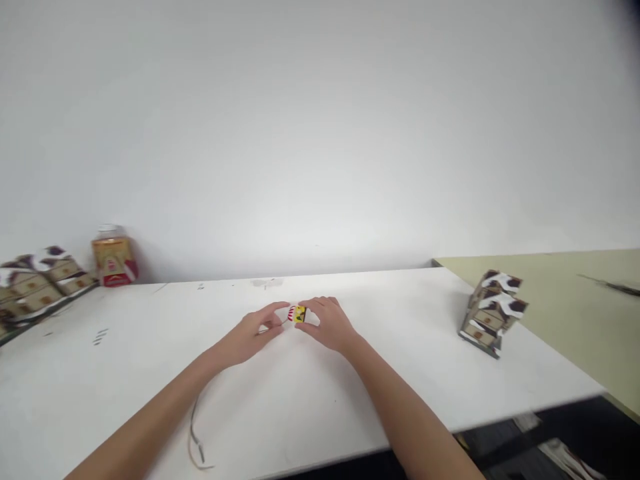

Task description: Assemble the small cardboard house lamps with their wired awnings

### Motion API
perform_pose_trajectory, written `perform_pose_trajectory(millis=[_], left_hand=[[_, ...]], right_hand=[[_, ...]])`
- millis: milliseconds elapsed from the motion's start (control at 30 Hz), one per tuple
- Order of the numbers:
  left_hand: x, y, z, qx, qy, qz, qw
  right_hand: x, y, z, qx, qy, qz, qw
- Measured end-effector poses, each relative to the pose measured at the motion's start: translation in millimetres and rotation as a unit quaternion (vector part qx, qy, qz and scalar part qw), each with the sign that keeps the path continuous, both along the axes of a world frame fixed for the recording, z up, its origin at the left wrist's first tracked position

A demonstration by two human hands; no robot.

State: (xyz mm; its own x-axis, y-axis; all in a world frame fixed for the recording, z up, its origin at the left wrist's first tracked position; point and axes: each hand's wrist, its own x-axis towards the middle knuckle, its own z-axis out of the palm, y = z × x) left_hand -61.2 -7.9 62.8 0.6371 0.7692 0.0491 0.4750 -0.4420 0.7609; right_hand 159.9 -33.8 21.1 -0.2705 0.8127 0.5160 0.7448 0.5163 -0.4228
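A small yellow piece with dark markings and a red-and-white striped end is held just above the white table, between my two hands. The thumb and fingers of my right hand close on its yellow side. At the striped end, my left hand pinches with thumb and forefinger. A thin cord runs from that end into the left hand. From under my left forearm, a thin grey and tan cord lies loosely on the tabletop; whether both cords are one, I cannot tell.
Several house-shaped pieces with snowy roofs stand at the far left. Beside them, against the wall, is a white-capped bottle. Another stack of house-shaped pieces is near the right edge of the white table. Beyond lies a yellowish surface.
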Motion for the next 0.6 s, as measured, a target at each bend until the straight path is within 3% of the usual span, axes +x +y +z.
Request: perform_pose_trajectory(millis=[167, 267, 400, 600], left_hand=[[-21.9, 13.1, 2.1, -0.121, -0.059, 0.044, 0.99], [-22.4, 15.8, -3.8, -0.165, -0.104, 0.057, 0.979], [-11.3, 11.6, -17.0, -0.178, -0.129, 0.075, 0.973], [-4.6, 7.8, -22.8, -0.149, -0.145, 0.197, 0.958]], right_hand=[[15.9, 10.1, 2.2, -0.014, -0.015, -0.097, 0.995], [21.9, 14.1, 1.9, -0.042, -0.032, -0.148, 0.988], [23.0, 15.5, -0.7, -0.084, -0.06, -0.174, 0.979], [26.2, 13.4, -1.6, -0.121, -0.074, -0.163, 0.977]])
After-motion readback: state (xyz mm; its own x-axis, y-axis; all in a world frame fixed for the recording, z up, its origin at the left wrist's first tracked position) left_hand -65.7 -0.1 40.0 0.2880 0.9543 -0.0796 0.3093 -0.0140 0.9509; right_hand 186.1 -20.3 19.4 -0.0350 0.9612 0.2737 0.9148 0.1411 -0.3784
